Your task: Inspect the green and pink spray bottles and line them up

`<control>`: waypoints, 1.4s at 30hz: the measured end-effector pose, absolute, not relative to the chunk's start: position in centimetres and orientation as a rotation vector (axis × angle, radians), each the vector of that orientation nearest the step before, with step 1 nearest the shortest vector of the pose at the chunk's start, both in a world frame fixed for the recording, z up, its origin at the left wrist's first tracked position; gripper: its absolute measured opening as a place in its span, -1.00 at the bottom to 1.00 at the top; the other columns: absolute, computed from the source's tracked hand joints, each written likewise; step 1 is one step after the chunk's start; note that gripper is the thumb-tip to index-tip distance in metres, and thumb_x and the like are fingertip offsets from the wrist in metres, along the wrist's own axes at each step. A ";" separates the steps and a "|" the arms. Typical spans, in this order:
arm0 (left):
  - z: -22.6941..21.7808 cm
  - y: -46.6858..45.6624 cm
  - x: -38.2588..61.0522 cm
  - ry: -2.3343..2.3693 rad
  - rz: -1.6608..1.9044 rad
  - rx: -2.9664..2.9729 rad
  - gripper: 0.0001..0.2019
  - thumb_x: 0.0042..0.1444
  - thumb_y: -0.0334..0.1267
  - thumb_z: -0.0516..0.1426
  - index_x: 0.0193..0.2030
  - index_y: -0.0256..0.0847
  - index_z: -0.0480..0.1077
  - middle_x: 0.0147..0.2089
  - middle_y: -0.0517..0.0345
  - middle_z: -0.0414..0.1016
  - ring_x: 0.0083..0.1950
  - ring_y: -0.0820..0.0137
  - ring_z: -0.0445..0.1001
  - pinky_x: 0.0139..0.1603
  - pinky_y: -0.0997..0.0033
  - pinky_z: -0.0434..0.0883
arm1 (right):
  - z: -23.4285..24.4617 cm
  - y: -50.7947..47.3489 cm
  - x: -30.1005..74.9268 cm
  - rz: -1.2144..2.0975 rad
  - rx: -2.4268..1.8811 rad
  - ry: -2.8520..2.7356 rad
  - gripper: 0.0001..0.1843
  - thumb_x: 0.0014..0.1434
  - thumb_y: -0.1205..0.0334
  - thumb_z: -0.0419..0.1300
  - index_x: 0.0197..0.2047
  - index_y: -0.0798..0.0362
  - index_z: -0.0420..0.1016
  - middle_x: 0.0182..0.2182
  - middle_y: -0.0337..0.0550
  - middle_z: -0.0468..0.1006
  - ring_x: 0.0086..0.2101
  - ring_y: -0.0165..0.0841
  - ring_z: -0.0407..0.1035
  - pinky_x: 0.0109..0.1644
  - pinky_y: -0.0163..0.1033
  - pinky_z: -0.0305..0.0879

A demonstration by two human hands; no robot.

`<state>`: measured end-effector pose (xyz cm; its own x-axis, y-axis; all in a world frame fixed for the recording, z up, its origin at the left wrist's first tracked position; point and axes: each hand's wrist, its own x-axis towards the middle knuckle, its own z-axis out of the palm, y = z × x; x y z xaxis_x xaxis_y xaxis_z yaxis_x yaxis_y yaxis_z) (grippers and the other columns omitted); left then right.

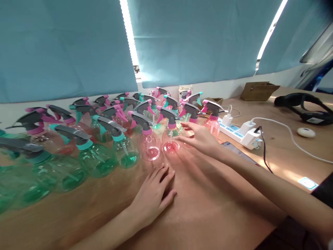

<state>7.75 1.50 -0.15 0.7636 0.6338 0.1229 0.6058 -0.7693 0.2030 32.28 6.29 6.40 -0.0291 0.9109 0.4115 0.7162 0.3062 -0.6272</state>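
Note:
My left hand lies flat on the wooden table, fingers apart, just in front of a pink spray bottle with a grey and pink trigger head. My right hand reaches in from the right with its fingers stretched out, beside another pink spray bottle; whether the fingertips touch it I cannot tell. Left of these stand green spray bottles with grey and teal heads, the nearest being a green spray bottle. One more pink spray bottle stands behind my right hand, partly hidden.
Several more spray bottles crowd the back left. To the right lie a white power strip with plugged-in chargers, a phone, a white oval object, a black headset and a cardboard box. A white cable crosses the table.

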 end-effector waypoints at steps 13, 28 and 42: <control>-0.5 1.3 10.5 0.871 0.475 2.791 -0.66 0.34 -0.23 0.05 0.21 -0.20 0.32 0.25 -0.15 0.34 0.34 0.05 0.23 0.32 -0.12 0.22 | 5.8 6.9 36.7 0.088 -1.692 -1.550 -0.44 0.12 -0.07 0.29 0.05 0.17 0.48 -0.02 0.12 0.59 -0.07 -0.04 0.50 -0.02 0.01 0.37; 0.2 0.3 9.4 1.020 0.721 2.774 -0.74 0.34 -0.28 0.02 0.14 -0.12 0.29 0.20 -0.06 0.37 0.28 0.08 0.27 0.31 -0.22 0.10 | 4.5 7.8 34.7 -0.040 -1.837 -1.548 -0.32 0.13 -0.04 0.30 0.16 0.26 0.30 -0.16 0.21 0.61 -0.13 0.09 0.51 -0.18 -0.05 0.34; 0.3 -1.9 12.0 0.984 0.790 2.323 -0.19 0.12 -0.14 0.26 0.41 -0.03 -0.09 0.35 -0.07 0.22 0.35 0.01 0.23 0.31 -0.14 0.24 | 4.3 -4.9 31.8 -0.035 -1.558 -1.720 -0.54 0.17 -0.10 0.26 -0.05 0.07 0.39 -0.20 -0.01 0.59 -0.23 -0.11 0.53 -0.26 -0.11 0.40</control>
